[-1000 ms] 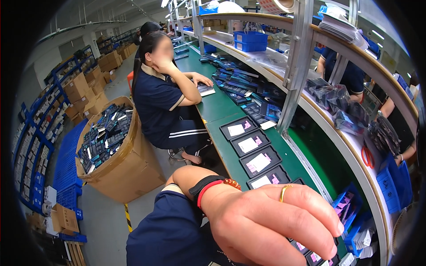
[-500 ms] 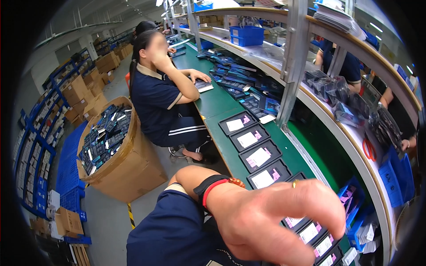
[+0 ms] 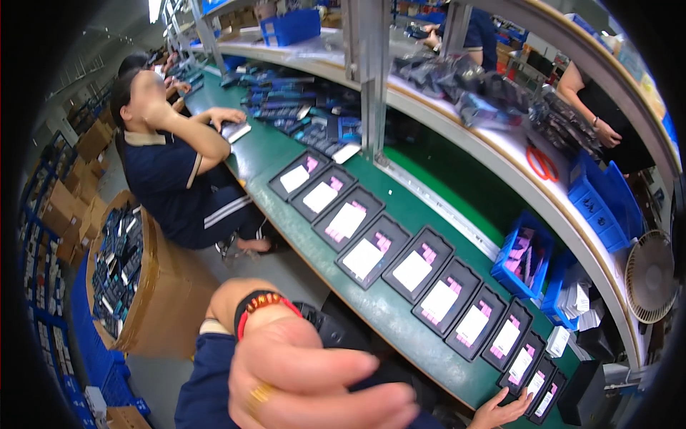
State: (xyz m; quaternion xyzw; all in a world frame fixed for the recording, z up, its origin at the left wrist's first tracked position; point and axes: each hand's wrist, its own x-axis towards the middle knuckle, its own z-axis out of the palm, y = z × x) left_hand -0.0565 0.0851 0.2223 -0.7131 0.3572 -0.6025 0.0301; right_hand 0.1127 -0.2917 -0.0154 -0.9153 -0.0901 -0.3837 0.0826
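Note:
My left hand (image 3: 314, 379), with bracelets at the wrist and a ring, is raised close to the camera. Its fingers stretch to the right, holding nothing visible. At the lower right, the spread fingers of my right hand (image 3: 504, 411) rest at the near edge of a black tray (image 3: 522, 361) close to the row's near end. Several such shallow trays line the green table (image 3: 275, 207), each holding a white card or label and small pink pieces. A middle tray (image 3: 418, 264) and the far-end tray (image 3: 296, 175) lie in that row.
A seated person (image 3: 161, 164) is farther along the table, beside a large carton (image 3: 171, 300) of dark packages. Dark and blue packages (image 3: 300, 107) are heaped behind. Blue bins (image 3: 522, 261) stand under a shelf carrying plastic-wrapped items, red-orange handles (image 3: 542, 164) and a fan (image 3: 649, 275).
The view has swung right, bringing the whole tray row and my right hand into sight. My left hand has moved off the trays toward the lower left, its curled fingers now straighter.

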